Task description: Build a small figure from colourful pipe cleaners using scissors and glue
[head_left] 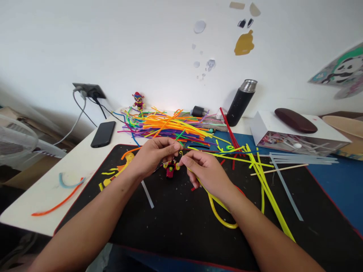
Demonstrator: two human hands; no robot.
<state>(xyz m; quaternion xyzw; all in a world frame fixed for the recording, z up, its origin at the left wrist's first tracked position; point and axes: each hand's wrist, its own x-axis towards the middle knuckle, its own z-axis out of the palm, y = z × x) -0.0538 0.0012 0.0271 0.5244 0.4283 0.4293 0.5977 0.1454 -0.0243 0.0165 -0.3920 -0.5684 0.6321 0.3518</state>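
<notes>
My left hand [159, 154] is closed, with thumb and forefinger pinched together above the dark mat [181, 234]. What lies between those fingertips is too small to make out. A thin yellowish hooked end [180, 153] shows between my two hands. My right hand [205, 172] has its fingers curled. From it a yellow pipe cleaner [219, 219] runs down into a wide loop on the mat beside my wrist. Just below my fingertips is a small red and yellow figure [170, 170], partly hidden by the hands.
Behind the hands lies a heap of coloured pipe cleaners [170, 122]. A black thermos [241, 104] leans near the wall. A white box [300, 132] carries a dark red case [295, 120]. Long yellow pipe cleaners [269, 196] cross the mat's right side; a phone [103, 134] lies left.
</notes>
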